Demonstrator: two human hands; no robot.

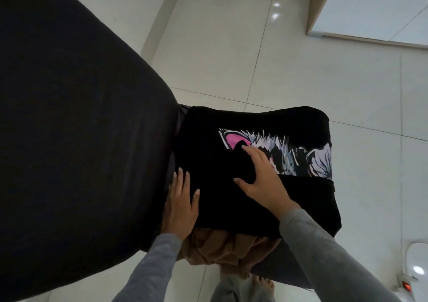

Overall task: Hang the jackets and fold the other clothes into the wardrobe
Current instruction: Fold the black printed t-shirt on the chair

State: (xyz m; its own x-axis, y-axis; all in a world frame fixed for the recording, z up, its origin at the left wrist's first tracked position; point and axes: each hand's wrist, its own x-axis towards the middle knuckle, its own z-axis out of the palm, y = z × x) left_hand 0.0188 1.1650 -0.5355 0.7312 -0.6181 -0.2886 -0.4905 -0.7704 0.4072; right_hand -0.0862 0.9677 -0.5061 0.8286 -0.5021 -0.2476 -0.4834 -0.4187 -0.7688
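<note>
A folded black T-shirt [231,209] with a pink, white and lilac print lies on top of a pile at the edge of a dark-covered bed [76,128]. My left hand [181,205] lies flat with straight fingers on the shirt's left edge, against the bed. My right hand [259,176] rests on the middle of the shirt with fingers spread, its fingertips at a raised fold of black cloth near the print. A brown garment [222,248] and some grey cloth [284,276] stick out from under the shirt's near edge.
Pale glossy floor tiles [301,74] fill the right and the back. A light wooden panel with a mirror-like face [319,7] stands at the top right. A white power strip with a red switch [406,284] lies at the bottom right. My bare foot [264,286] shows below the pile.
</note>
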